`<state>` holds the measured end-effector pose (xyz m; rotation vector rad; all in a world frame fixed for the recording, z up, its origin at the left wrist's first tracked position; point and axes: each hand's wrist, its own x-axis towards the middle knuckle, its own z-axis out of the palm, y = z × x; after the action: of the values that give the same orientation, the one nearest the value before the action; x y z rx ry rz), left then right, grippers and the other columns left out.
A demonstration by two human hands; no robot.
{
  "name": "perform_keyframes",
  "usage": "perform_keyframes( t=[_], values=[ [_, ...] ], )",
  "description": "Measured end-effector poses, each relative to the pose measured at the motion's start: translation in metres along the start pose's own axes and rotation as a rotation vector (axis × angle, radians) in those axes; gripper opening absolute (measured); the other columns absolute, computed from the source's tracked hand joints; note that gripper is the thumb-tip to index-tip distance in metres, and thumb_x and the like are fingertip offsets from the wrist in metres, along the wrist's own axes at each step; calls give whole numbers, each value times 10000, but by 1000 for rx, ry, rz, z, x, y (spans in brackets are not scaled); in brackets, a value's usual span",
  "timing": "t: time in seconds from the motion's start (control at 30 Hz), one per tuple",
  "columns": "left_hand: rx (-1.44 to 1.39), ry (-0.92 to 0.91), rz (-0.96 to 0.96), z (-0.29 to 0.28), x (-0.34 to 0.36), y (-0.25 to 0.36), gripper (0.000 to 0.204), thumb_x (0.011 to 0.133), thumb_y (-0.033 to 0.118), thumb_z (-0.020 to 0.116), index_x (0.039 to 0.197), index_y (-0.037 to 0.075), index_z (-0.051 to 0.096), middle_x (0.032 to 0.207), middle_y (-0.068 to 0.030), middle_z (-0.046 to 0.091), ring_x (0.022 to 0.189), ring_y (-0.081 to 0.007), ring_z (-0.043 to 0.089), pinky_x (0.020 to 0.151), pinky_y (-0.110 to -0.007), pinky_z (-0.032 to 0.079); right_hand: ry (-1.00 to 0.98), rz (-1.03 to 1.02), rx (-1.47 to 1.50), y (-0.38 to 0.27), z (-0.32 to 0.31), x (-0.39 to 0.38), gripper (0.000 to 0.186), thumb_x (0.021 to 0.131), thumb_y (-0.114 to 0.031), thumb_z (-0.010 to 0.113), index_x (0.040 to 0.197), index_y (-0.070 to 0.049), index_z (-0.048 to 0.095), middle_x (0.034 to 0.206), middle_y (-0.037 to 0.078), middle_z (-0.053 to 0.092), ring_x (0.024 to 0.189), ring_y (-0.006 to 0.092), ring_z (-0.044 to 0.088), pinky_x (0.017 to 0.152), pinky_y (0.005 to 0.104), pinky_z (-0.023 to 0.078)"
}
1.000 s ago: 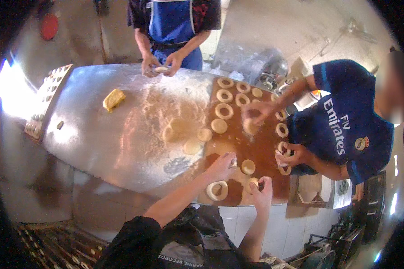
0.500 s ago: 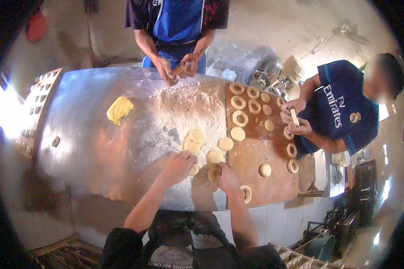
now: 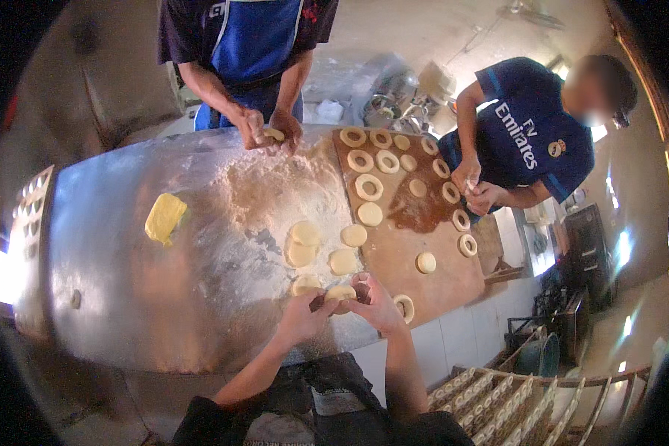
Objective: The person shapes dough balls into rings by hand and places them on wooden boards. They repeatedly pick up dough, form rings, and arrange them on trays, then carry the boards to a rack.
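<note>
Since half a second ago, the left hand (image 3: 302,316) has left a loose disc (image 3: 305,285) to meet the right hand (image 3: 377,305); together they pinch one pale dough disc (image 3: 340,293) from both sides, fingers closed on its edges. Around the grip spreads the floury metal table (image 3: 111,245). Across from it, a co-worker in a blue apron (image 3: 249,44) holds dough; beyond it to the right, another co-worker's hands (image 3: 476,186), which held a dough piece up before, are now lower, their contents unclear. That person's dark blue shirt (image 3: 490,89) carries large white lettering and a small round crest (image 3: 556,149). Right of the grip lies a brown board (image 3: 453,286). Nearer than the grip, print on the wearer's dark clothing (image 3: 338,372) is too blurred to read. Well left sits a yellow block (image 3: 166,218). Dough rings (image 3: 369,177) line the board, one just beside the right hand.
</note>
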<state>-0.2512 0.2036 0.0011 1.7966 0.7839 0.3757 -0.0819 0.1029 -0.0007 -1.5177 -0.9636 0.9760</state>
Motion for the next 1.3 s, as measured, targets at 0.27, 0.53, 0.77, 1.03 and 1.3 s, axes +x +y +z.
perform_keyframes(
  t=[0.27, 0.53, 0.77, 1.03, 1.3],
  values=[
    [-249, -58, -34, -14, -8, 19, 340, 775, 228, 769, 1025, 27, 656, 829, -74, 688, 741, -89, 610, 669, -297, 511, -3, 9, -106, -31, 10, -9, 451, 795, -43, 698, 1160, -73, 434, 916, 87, 588, 836, 167, 587, 763, 316, 486],
    [112, 224, 324, 1, -1, 31, 410, 685, 53, 746, 1070, 26, 607, 941, -143, 651, 927, -344, 597, 753, -385, 506, 66, -92, -88, -8, 22, 5, 563, 799, -80, 688, 1289, -52, 412, 1111, 92, 515, 1054, 182, 530, 890, 322, 453],
    [-333, 310, 358, 39, -5, 14, 408, 808, -31, 580, 1196, 45, 478, 954, -149, 588, 898, -285, 594, 751, -378, 495, -137, 10, 436, -22, -8, -23, 514, 873, -178, 619, 1319, -53, 397, 1100, 60, 550, 1073, 158, 520, 916, 338, 429],
    [-549, 502, 267, 78, 6, 51, 349, 917, 262, 507, 1142, -2, 460, 859, -100, 551, 769, -188, 565, 663, -305, 461, 44, -211, -98, -40, -25, -5, 443, 976, -424, 451, 1192, -40, 496, 1169, 103, 544, 1047, 215, 541, 906, 354, 444],
    [3, 401, 228, 140, 24, 92, 309, 988, 243, 362, 1062, 6, 545, 833, -215, 627, 708, -425, 627, 622, -464, 493, -46, -346, 251, 9, -102, -20, 610, 947, -505, 484, 1345, -56, 376, 1191, 83, 544, 1021, 187, 578, 907, 346, 465]
  ],
)
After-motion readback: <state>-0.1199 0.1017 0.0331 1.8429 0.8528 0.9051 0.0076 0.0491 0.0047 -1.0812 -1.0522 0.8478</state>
